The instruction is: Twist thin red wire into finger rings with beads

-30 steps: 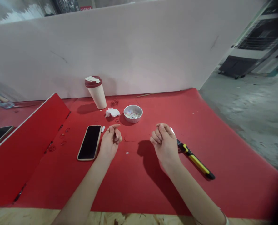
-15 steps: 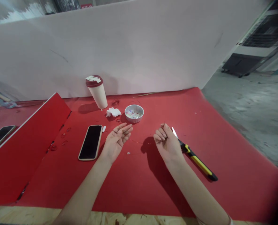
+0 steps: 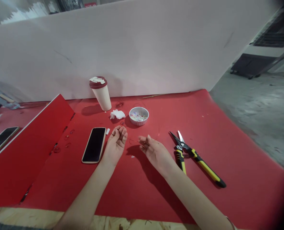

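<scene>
2 hands apart, both open - L hand (image 3: pixel 115 143) just right of black smartphone (image 3: pixel 94 145), R hand (image 3: pixel 155 153) near yellow-handled snips (image 3: pixel 192 158). Bead dish (image 3: pixel 138 116) sits farther off, between them.

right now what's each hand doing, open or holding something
left hand: open, palm up, fingers lightly curled, nothing visible in it
right hand: loosely open, fingertips by a thin wire, can't tell if it's gripped

left hand (image 3: pixel 115 147) beside phone (image 3: pixel 94 145) | right hand (image 3: pixel 155 154) beside snips (image 3: pixel 192 158) | bead bowl (image 3: pixel 138 116) behind both
</scene>
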Demonstrator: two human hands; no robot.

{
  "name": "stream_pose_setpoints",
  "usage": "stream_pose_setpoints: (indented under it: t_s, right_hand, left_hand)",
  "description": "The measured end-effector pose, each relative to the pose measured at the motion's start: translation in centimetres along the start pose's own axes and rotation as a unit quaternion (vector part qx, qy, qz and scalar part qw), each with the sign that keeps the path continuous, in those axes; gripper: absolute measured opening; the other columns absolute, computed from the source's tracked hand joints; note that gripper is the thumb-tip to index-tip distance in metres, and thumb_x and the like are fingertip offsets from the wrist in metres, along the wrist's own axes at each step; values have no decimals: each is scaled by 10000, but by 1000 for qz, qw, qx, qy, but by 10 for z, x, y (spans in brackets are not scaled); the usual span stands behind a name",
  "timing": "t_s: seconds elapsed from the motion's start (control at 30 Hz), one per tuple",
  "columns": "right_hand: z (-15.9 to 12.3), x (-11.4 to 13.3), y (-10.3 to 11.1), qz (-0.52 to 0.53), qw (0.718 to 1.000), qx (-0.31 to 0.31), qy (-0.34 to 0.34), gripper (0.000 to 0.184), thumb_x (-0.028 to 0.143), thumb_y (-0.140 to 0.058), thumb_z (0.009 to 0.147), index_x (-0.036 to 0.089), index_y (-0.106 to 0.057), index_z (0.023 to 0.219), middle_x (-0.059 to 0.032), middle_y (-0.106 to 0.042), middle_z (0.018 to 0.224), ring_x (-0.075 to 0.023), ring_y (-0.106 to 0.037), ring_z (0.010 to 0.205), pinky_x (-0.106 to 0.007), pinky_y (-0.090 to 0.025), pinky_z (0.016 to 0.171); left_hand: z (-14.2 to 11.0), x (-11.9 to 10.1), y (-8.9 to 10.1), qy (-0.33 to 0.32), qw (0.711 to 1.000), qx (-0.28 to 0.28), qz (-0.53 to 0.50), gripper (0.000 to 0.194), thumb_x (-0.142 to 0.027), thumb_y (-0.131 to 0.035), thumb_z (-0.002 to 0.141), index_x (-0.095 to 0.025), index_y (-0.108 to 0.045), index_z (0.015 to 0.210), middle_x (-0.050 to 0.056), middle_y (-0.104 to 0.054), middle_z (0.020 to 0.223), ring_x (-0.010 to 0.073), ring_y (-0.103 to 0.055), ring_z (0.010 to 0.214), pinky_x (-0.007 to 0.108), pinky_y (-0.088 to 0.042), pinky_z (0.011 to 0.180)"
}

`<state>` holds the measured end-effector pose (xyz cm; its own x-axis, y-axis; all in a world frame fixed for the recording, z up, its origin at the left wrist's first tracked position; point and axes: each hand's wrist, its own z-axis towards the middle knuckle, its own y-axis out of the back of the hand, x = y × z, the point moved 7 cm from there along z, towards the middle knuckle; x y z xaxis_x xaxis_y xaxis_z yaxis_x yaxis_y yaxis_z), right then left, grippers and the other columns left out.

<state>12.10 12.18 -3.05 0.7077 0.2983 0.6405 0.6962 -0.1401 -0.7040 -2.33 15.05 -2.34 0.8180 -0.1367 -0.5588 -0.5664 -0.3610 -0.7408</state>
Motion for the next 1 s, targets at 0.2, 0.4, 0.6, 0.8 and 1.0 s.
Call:
stream_pose_setpoints:
  t_s: [0.2,0.4,0.6,0.8,1.0]
  right_hand:
    - [-8,-2,-18,7,997,82,4,371,462,-623,791,191,-535,553,40,-481,528,-102,-432,529,-249,-391,590]
    - [-18,-25,-25,-72,982,152,-83,437,531,-549,818,181,-517,558,33,-461,484,-111,-401,508,-259,-352,582]
    - [-26,-43,-28,-107,971,186,-104,448,485,-495,865,174,-513,543,16,-491,493,-115,-425,519,-251,-334,582]
    - [-30,-44,-31,-96,970,188,-121,437,478,-498,863,170,-527,554,5,-509,503,-122,-452,533,-250,-335,585]
    - [-30,-54,-30,-49,968,184,-161,402,483,-572,806,166,-524,564,6,-519,521,-116,-489,535,-252,-370,601]
  left_hand:
    - [0,10,-5,34,995,85,47,156,-156,-526,873,-139,-587,730,-30,-543,600,54,-542,533,171,-478,572]
    - [-3,17,-4,49,988,106,97,135,-124,-600,811,-130,-572,678,30,-647,808,100,-611,712,209,-485,651]
    - [-13,22,-15,84,966,196,149,136,-132,-573,819,-125,-586,684,119,-690,1031,192,-633,990,306,-445,904]
    - [-20,20,-21,83,953,239,165,139,-171,-570,828,-123,-619,706,122,-723,933,208,-662,940,315,-455,890]
    - [-20,23,-21,70,957,238,148,122,-195,-621,797,-118,-640,704,89,-714,829,190,-674,842,304,-487,833]
